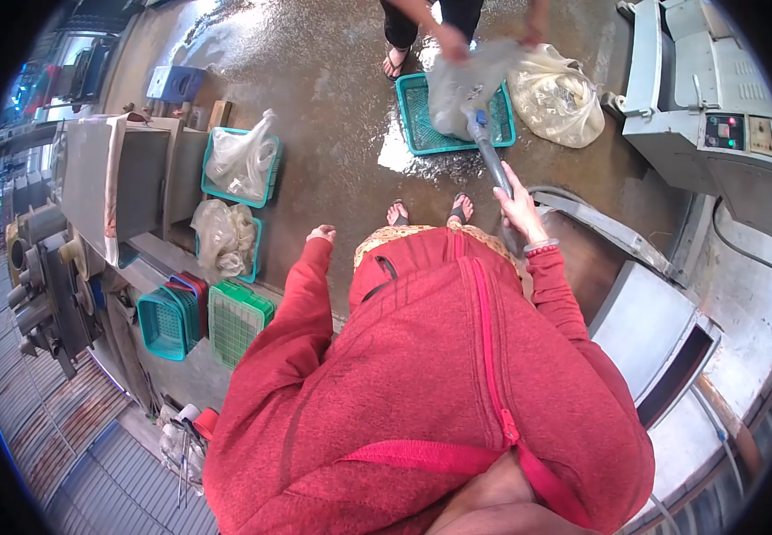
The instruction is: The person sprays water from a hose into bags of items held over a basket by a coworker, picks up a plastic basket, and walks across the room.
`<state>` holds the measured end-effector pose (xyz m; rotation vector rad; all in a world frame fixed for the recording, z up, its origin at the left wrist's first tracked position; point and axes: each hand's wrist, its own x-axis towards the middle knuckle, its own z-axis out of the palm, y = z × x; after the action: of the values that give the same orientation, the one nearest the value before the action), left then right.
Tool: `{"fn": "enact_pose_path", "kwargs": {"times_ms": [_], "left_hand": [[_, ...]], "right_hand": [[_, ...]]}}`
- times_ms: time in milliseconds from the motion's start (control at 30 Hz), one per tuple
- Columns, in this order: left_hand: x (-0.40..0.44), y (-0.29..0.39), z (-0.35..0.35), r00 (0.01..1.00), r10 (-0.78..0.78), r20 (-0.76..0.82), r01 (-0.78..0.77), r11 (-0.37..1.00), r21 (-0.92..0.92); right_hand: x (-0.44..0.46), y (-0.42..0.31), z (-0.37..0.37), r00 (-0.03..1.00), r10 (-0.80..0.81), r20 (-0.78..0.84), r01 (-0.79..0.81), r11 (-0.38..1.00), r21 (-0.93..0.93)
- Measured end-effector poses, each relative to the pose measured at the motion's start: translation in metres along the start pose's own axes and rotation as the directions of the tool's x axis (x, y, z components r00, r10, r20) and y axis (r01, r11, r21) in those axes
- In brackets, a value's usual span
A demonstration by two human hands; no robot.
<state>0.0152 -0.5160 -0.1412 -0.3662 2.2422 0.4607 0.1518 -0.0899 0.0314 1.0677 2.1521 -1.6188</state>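
Note:
My right hand (519, 207) is closed around a grey hose pipe (491, 159) with a blue valve (481, 117) near its far end. That end points at a translucent plastic bag (454, 89) in a teal basket (419, 134) on the wet floor. Another person's hands (451, 42) are at the top of this bag, blurred by motion. My left hand (322, 234) hangs at my side, fingers curled in, with nothing visible in it.
A full cream-coloured bag (561, 98) lies right of the basket. Two bagged baskets (270, 169) stand at left, near stacked teal baskets (163, 323) and a green crate (236, 325). A machine with a control panel (726, 132) stands at right. The concrete floor (332, 116) is wet.

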Motion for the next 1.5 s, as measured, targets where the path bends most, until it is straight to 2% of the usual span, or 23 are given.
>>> {"fn": "enact_pose_path", "kwargs": {"times_ms": [367, 467, 567, 667, 867, 967, 1033, 1067, 1100, 1133, 1200, 1233, 1267, 1300, 1333, 1367, 1433, 1500], "left_hand": [[-0.027, 0.021, -0.014, 0.999, -0.044, 0.030, 0.045, 0.998, -0.048], [-0.050, 0.037, -0.024, 0.979, -0.165, 0.120, 0.192, 0.942, -0.274], [-0.056, 0.037, -0.027, 0.954, -0.219, 0.204, 0.279, 0.898, -0.340], [-0.057, 0.038, -0.028, 0.952, -0.228, 0.206, 0.286, 0.902, -0.323], [-0.025, 0.012, -0.010, 0.980, -0.081, 0.180, 0.127, 0.955, -0.266], [-0.027, 0.021, -0.007, 0.963, -0.106, 0.249, 0.193, 0.914, -0.356], [-0.046, 0.062, -0.012, 0.985, 0.076, 0.153, -0.004, 0.905, -0.426], [-0.044, 0.083, -0.011, 0.910, 0.413, -0.031, -0.404, 0.869, -0.285], [-0.045, 0.106, -0.007, 0.692, 0.708, -0.142, -0.721, 0.689, -0.081], [-0.073, 0.153, -0.014, 0.706, 0.705, -0.061, -0.702, 0.686, -0.193], [-0.081, 0.220, 0.002, 0.748, 0.661, 0.059, -0.637, 0.739, -0.218], [-0.080, 0.250, 0.014, 0.671, 0.738, 0.078, -0.710, 0.669, -0.218], [-0.107, 0.289, 0.012, 0.704, 0.684, 0.191, -0.641, 0.728, -0.245], [-0.099, 0.312, 0.032, 0.708, 0.654, 0.267, -0.598, 0.756, -0.266], [-0.085, 0.335, 0.053, 0.705, 0.620, 0.344, -0.552, 0.785, -0.282], [-0.067, 0.355, 0.078, 0.708, 0.620, 0.339, -0.575, 0.784, -0.234], [-0.072, 0.378, 0.091, 0.755, 0.545, 0.364, -0.503, 0.838, -0.211], [-0.084, 0.399, 0.097, 0.817, 0.385, 0.430, -0.308, 0.921, -0.238]], "right_hand": [[-0.009, -0.003, 0.001, 1.000, 0.015, 0.007, -0.015, 1.000, 0.006], [-0.008, 0.006, 0.002, 1.000, 0.025, 0.006, -0.025, 1.000, 0.003], [-0.012, 0.007, 0.002, 1.000, 0.031, 0.001, -0.031, 1.000, 0.001], [-0.014, 0.006, 0.001, 0.999, 0.044, -0.003, -0.044, 0.999, -0.007], [-0.016, 0.010, 0.002, 0.999, 0.045, -0.025, -0.044, 0.999, 0.012], [-0.016, 0.012, 0.003, 0.999, 0.045, -0.030, -0.045, 0.999, 0.021], [-0.014, 0.013, 0.001, 0.999, 0.032, -0.040, -0.031, 0.999, 0.023], [-0.014, 0.015, 0.001, 0.999, 0.023, -0.045, -0.022, 0.999, 0.026], [-0.016, 0.017, 0.001, 0.999, 0.021, -0.043, -0.020, 0.999, 0.028], [-0.017, 0.018, 0.000, 0.999, 0.030, -0.037, -0.029, 0.999, 0.013], [-0.017, 0.018, 0.001, 0.998, 0.046, -0.039, -0.046, 0.999, 0.009], [-0.020, 0.012, -0.001, 0.998, 0.053, -0.027, -0.053, 0.999, -0.010], [-0.026, 0.002, -0.004, 0.998, 0.062, -0.019, -0.063, 0.998, -0.027], [-0.030, -0.002, -0.005, 0.997, 0.075, -0.013, -0.075, 0.996, -0.043], [-0.032, 0.002, -0.004, 0.999, -0.007, -0.053, 0.004, 0.999, -0.054], [-0.032, 0.010, -0.002, 0.992, -0.090, -0.091, 0.083, 0.994, -0.071], [-0.032, 0.021, 0.002, 0.967, -0.202, -0.158, 0.184, 0.976, -0.119], [-0.038, 0.026, 0.001, 0.987, -0.108, -0.116, 0.095, 0.989, -0.112]]}}
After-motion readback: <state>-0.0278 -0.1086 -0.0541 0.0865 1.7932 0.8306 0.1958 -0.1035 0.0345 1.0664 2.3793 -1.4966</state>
